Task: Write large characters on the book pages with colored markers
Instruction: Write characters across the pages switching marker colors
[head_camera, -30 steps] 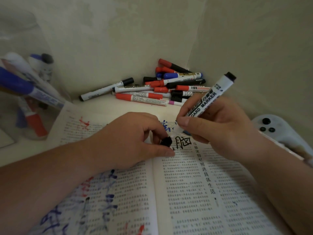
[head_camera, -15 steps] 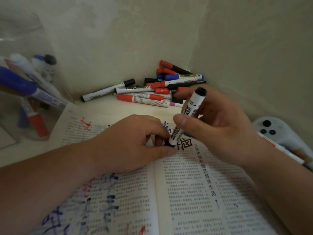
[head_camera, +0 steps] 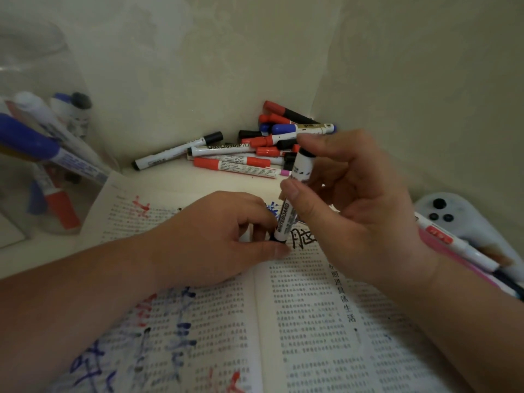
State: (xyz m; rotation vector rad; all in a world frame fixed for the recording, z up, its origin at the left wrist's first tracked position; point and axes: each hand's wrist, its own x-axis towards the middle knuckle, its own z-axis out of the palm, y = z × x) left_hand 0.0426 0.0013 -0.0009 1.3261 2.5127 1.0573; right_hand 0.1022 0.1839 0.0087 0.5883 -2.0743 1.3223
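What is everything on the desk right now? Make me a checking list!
Surface: pale desk, mostly covered.
Job's things: open book with blue, red and black marker writing; black whiteboard marker, tip end down at a black cap.
Clutter: marker pile in the corner; clear container of markers; white controller; more markers beside it.
Grippers: right hand holds the marker; left hand pinches the cap.
Cables: nothing seen.
Surroundings: pale walls.
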